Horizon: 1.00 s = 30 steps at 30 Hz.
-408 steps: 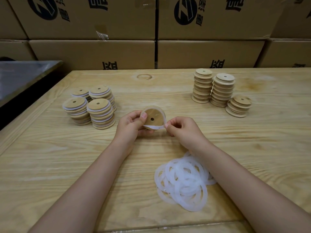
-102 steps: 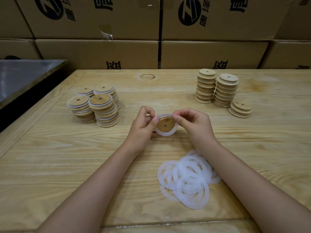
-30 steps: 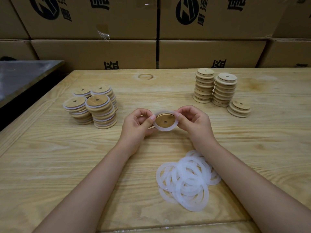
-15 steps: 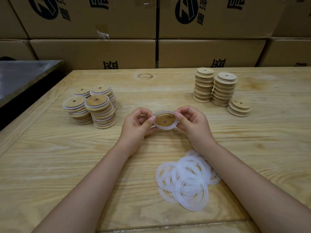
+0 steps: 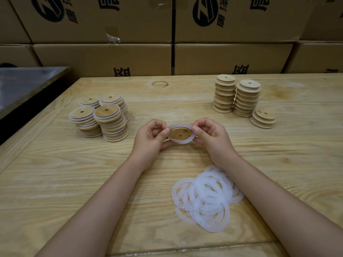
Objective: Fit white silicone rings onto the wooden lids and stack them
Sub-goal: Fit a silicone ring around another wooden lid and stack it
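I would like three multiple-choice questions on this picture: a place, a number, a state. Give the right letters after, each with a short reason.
1. Where on the table does the pile of loose rings lie?
A. far left corner. B. near side, right of the middle. C. far right corner.

2. How many stacks of bare lids stand at the far right?
A. two. B. five. C. three.

3. How is the lid in the middle?
A. the left hand and the right hand both hold it, a white ring around it. B. it lies flat, untouched. C. one hand holds it, no ring.

Answers: 1 B, the pile lies close to the camera; 2 C, two tall and one short; 3 A, fingers of both hands pinch its rim.
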Each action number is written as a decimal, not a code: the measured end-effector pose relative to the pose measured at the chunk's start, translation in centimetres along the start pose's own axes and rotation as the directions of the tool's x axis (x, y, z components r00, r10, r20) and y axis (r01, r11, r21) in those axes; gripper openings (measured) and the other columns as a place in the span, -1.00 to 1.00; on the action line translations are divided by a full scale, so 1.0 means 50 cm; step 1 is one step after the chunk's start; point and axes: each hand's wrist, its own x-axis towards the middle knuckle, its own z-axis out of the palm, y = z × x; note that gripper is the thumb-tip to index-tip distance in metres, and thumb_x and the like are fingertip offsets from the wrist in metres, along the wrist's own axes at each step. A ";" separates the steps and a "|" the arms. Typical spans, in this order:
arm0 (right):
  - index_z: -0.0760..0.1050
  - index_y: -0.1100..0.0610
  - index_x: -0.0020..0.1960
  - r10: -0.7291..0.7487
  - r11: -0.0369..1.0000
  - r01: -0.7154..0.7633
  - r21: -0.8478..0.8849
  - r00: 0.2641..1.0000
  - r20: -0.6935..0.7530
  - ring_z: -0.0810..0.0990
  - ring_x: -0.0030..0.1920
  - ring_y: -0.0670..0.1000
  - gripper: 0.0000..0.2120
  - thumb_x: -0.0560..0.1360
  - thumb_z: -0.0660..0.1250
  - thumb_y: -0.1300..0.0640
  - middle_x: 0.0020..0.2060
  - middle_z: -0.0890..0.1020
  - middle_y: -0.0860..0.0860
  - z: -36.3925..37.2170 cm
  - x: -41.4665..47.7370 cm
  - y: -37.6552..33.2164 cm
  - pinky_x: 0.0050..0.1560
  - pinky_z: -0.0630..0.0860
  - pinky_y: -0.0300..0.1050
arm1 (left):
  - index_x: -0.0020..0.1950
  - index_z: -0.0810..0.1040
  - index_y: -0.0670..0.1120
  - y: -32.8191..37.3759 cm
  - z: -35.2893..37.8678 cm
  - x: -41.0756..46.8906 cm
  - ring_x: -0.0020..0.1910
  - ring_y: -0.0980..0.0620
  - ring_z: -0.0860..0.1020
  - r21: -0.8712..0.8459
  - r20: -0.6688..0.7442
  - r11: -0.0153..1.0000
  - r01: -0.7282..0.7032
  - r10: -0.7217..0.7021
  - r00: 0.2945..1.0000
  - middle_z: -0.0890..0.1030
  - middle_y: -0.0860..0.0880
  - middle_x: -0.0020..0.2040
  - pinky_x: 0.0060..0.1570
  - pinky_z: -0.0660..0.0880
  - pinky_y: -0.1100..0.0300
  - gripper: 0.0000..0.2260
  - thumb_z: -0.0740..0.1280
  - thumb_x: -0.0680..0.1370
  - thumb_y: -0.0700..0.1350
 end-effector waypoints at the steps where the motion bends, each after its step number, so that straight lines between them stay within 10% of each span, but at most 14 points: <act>1: 0.50 0.12 -0.19 -0.001 1.000 0.001 -0.006 1.000 0.002 0.53 -0.17 0.04 -0.82 0.54 0.28 0.32 -0.30 0.59 0.00 0.000 0.000 -0.001 -0.04 0.47 0.03 | -0.17 0.44 -0.14 0.001 0.000 0.000 -0.21 0.11 0.61 -0.006 -0.005 1.000 0.002 -0.002 1.000 0.58 -0.10 -0.26 -0.19 0.61 0.20 -0.83 0.24 0.56 -0.36; 17: 0.53 0.11 -0.17 -0.072 0.973 0.063 -0.223 0.997 -0.030 0.64 -0.11 -0.05 -0.86 0.49 0.35 0.31 -0.18 0.65 0.03 0.001 0.000 0.003 0.00 0.59 -0.11 | -0.01 0.42 -0.06 -0.005 0.002 -0.003 -0.20 0.04 0.65 0.052 0.032 0.998 0.020 -0.021 0.999 0.66 -0.09 -0.17 -0.23 0.62 0.15 -0.84 0.35 0.52 -0.26; 30: 0.54 0.18 -0.20 0.125 0.991 -0.127 -0.042 0.991 -0.036 0.68 -0.10 0.01 -0.90 0.50 0.36 0.28 -0.25 0.67 0.06 0.009 -0.001 0.007 -0.04 0.64 -0.08 | -0.03 0.51 -0.11 -0.010 -0.003 0.009 -0.13 0.03 0.65 -0.026 -0.034 0.997 0.066 -0.067 0.997 0.64 -0.10 -0.14 -0.24 0.63 0.15 -0.93 0.27 0.58 -0.25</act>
